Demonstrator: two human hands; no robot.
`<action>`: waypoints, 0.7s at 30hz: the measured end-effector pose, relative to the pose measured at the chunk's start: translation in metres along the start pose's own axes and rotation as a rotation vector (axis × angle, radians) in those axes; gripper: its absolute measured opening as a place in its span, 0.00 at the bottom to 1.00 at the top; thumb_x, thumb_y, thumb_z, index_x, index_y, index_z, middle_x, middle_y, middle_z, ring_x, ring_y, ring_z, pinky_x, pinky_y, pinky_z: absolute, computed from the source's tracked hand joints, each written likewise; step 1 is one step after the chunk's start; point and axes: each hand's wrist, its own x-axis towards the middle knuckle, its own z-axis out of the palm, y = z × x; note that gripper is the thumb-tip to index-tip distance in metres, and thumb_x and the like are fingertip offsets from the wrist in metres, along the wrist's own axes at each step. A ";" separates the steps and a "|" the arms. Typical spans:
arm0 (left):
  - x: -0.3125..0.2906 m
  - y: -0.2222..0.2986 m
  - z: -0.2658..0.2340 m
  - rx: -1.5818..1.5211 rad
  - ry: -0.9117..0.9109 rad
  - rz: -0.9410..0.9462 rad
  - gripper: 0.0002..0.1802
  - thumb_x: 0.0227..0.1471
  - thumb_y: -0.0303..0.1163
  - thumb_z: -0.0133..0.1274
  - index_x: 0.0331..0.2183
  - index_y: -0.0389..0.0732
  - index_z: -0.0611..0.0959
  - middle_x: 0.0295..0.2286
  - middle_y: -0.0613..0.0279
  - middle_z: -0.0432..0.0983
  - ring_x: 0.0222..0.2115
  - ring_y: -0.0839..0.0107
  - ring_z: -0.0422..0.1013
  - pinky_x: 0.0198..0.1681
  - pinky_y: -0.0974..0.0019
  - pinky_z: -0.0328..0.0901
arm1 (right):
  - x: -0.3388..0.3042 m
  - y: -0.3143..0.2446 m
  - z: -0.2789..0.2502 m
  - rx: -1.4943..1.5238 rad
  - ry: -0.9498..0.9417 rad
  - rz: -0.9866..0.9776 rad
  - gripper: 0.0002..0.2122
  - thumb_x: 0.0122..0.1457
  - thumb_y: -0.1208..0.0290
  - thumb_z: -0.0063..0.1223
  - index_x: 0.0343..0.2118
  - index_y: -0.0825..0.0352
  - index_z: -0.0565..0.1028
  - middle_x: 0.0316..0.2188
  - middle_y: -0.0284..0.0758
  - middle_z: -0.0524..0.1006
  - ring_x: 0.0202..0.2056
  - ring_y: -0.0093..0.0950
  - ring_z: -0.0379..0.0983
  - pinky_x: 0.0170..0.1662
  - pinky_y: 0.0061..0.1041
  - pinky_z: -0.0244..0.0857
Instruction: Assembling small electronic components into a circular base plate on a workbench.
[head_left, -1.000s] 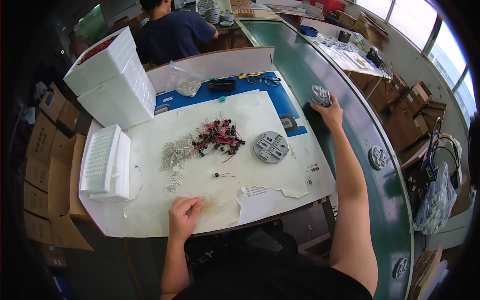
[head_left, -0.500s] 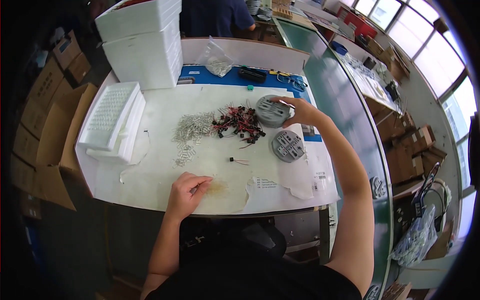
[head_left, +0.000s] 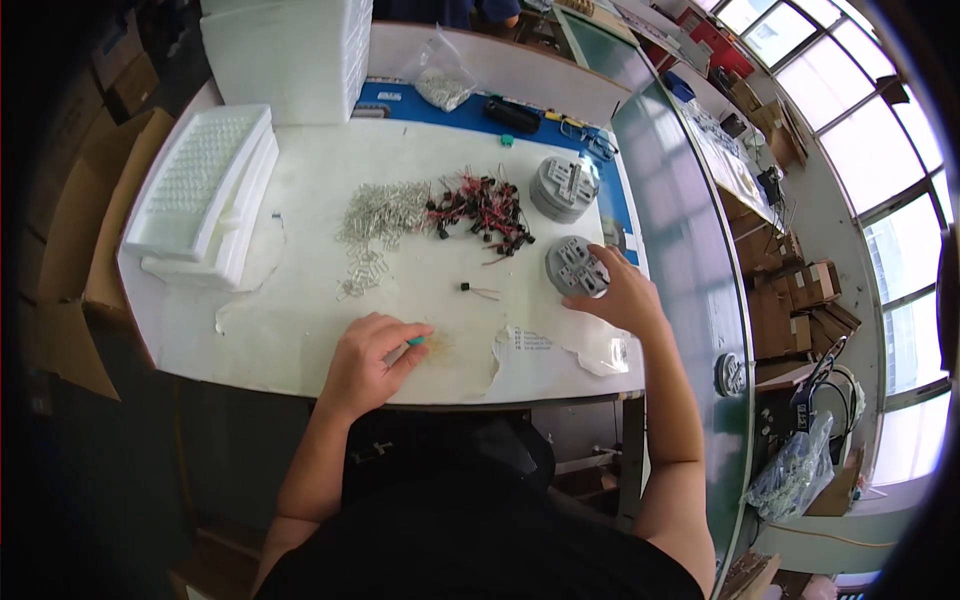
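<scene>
Disc point(head_left: 570, 268), gray and round, lies on the white worktop point(head_left: 320, 320), my right hand point(head_left: 625, 295) at its right edge: half open, fingers curved over the rim, thumb at the near side; can't tell if it's gripped. My left hand point(head_left: 366, 362) is mostly closed near the front edge, thumb and index pinching a small teal piece point(head_left: 416, 341). Second gray disc point(head_left: 565, 188) just beyond the first. Left of them: heap of black parts with red leads point(head_left: 478, 212), clear bits point(head_left: 385, 212) touching it. Stacked white trays point(head_left: 166, 246) far left.
</scene>
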 end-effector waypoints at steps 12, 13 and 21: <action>-0.009 0.005 -0.004 0.092 0.095 0.006 0.36 0.48 0.44 0.74 0.57 0.45 0.83 0.47 0.54 0.80 0.50 0.54 0.75 0.54 0.53 0.69 | -0.039 -0.121 0.042 0.421 -0.136 -0.621 0.29 0.47 0.69 0.78 0.55 0.63 0.80 0.51 0.42 0.83 0.48 0.44 0.82 0.52 0.38 0.74; -0.011 0.003 -0.002 0.155 0.035 -0.013 0.39 0.46 0.45 0.74 0.59 0.45 0.81 0.49 0.54 0.79 0.51 0.54 0.74 0.55 0.52 0.68 | -0.031 -0.122 0.042 0.423 -0.138 -0.631 0.29 0.47 0.69 0.78 0.55 0.63 0.80 0.51 0.42 0.83 0.48 0.44 0.82 0.52 0.38 0.74; -0.011 0.006 0.002 0.216 0.003 -0.020 0.39 0.46 0.48 0.74 0.58 0.45 0.82 0.48 0.54 0.80 0.50 0.53 0.75 0.56 0.51 0.68 | 0.025 -0.120 0.061 0.161 -0.149 -0.390 0.11 0.54 0.73 0.72 0.40 0.67 0.84 0.34 0.35 0.86 0.28 0.32 0.80 0.34 0.32 0.71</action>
